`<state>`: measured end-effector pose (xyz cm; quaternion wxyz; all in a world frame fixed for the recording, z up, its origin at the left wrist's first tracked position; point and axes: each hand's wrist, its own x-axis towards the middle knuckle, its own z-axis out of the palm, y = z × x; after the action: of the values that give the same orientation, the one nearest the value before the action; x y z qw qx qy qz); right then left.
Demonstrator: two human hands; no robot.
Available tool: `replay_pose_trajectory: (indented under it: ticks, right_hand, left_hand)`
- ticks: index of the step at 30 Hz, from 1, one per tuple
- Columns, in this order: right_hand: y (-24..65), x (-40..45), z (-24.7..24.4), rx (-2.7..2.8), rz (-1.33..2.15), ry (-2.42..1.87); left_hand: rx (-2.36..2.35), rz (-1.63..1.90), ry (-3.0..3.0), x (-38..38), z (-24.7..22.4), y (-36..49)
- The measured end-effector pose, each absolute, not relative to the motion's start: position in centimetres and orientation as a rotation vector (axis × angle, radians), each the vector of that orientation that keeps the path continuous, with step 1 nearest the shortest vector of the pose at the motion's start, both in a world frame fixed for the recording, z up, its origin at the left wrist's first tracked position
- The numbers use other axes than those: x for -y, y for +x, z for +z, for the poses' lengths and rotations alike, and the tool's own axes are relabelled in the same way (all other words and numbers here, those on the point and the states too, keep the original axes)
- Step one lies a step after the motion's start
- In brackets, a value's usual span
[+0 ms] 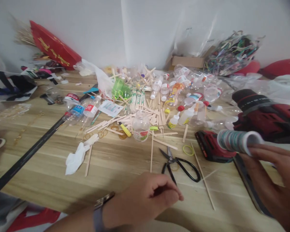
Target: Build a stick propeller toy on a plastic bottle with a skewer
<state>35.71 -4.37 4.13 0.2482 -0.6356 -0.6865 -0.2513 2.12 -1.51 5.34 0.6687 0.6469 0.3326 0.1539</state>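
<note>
Head view: striped roll (233, 141), pinched at one end by right hand (286, 187), could be dropped; open scissors (172, 159) could be bumped by curled left hand (152, 201).

Red gold-marked item (55, 45): 10 o'clock
Cardboard box (187, 61): 1 o'clock, near the wall (147, 32)
Clear bag (234, 53): 2 o'clock (many colours inside)
White tissue (74, 161): 8 o'clock, on the table (120, 167)

one tube (234, 141), scissors (171, 160) (one pair)
</note>
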Motion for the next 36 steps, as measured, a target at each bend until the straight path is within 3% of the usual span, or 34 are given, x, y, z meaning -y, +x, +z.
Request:
replay_pose_trajectory:
  ticks: [6,13,21,29,31,36]
  right_hand:
    - [30.9,5.2,2.7,2.024,-0.716,-1.677]
    - [31.1,5.5,1.5,2.223,-0.779,-1.578]
    - [33.4,6.4,-1.3,2.183,-0.52,-1.72]
    - [30.4,6.0,1.4,2.098,-0.575,-1.75]
    - [27.4,5.5,2.9,2.004,-0.342,-1.725]
    - [20.3,4.1,4.2,1.809,0.779,-1.454]
  left_hand:
    - [-0.861,0.383,1.349,2.5,5.5,-2.6]
    - [-0.891,0.753,1.415,2.0,6.0,-6.8]
    - [-0.892,1.243,1.579,1.0,7.2,-9.1]
    - [-0.8,0.813,2.617,1.4,6.1,-5.0]
    - [-0.767,0.796,2.811,1.6,5.6,-3.0]
    - [-0.569,0.776,2.969,2.2,4.8,0.0]
